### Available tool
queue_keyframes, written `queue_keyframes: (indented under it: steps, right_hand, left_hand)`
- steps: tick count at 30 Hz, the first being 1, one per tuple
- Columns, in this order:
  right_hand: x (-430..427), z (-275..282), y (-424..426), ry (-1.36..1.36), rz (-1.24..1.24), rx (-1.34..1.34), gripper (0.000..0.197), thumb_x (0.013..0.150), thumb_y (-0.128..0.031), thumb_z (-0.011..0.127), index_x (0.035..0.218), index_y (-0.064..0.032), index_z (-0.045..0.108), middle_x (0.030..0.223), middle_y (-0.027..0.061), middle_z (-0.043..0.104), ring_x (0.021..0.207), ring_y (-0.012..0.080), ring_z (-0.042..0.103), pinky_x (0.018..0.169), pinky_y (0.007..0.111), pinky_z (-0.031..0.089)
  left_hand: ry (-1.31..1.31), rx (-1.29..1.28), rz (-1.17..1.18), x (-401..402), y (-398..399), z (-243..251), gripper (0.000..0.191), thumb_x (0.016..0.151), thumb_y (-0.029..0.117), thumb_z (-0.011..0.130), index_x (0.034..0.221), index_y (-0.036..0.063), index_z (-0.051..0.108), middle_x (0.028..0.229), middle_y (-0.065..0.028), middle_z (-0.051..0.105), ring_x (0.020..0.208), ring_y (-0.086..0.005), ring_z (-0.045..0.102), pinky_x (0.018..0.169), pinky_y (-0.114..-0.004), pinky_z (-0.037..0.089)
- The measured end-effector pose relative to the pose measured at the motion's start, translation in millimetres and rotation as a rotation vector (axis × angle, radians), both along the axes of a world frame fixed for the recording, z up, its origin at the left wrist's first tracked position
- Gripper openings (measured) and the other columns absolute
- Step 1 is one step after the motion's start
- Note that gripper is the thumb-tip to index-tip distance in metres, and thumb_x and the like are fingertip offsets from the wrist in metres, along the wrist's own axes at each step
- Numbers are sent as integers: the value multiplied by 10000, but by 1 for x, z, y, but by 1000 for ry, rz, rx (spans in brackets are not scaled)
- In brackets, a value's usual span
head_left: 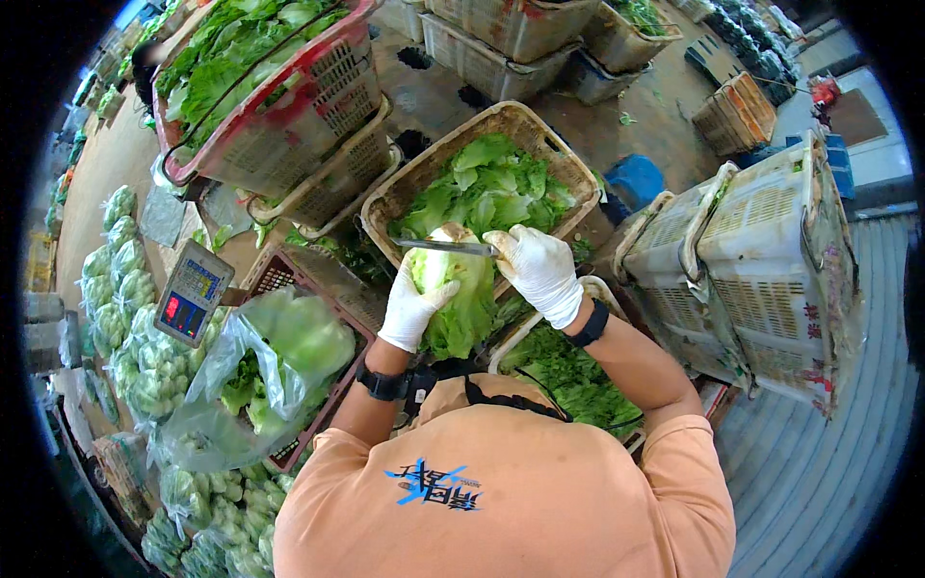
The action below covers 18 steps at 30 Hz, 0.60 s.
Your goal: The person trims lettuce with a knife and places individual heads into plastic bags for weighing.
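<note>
My left hand point(418, 309), in a white glove, holds a head of leafy lettuce point(462, 303) with its cut stem end pointing away from me. In my gloved right hand point(538, 271) is a knife, its blade point(448, 247) lying across the lettuce just below the stem end. Both hands are over the near edge of a dirty plastic crate point(506, 112) that holds loose lettuce leaves point(498, 188). The knife's handle is hidden in my right fist.
Stacked crates of greens point(289, 123) rise at the upper left, more crates point(751, 253) at the right. A scale display point(194, 292) and a crate with bagged lettuce point(289, 354) stand to my left, beside bagged vegetables point(144, 361). Another crate of greens point(571, 376) sits close by me.
</note>
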State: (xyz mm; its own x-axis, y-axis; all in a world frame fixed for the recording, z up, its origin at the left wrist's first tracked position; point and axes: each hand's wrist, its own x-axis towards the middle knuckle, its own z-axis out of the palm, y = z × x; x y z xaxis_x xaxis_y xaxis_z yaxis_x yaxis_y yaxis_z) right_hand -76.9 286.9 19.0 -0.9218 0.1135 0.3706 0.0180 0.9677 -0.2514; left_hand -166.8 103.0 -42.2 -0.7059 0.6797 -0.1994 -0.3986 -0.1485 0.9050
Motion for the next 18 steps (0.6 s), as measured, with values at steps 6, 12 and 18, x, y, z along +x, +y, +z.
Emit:
queue_keyframes:
  steps: [6,12,18]
  right_hand:
    - [-7,-68,69,-362,-325,87,136,797,-165,570,915,-123,622,751,96,615,702,284,616,583,388,502]
    - [-28,-34,36,-150,-306,-907,460,824,-452,638,1030,-43,591,744,125,613,692,271,603,674,360,482]
    - [-46,0,19,-222,-56,-1062,214,812,-180,666,945,-33,585,747,71,611,631,182,561,629,291,471]
  left_hand:
    - [12,101,105,-3,-2,15,744,669,112,772,1290,17,374,1216,-92,516,1112,-197,507,968,-328,401]
    - [-10,115,143,-16,10,-13,866,629,165,830,1328,37,335,1252,-87,490,1153,-205,476,999,-340,377]
    - [-221,279,-9,-20,9,-31,868,692,436,766,1359,82,337,1291,-60,477,1187,-214,462,989,-380,403]
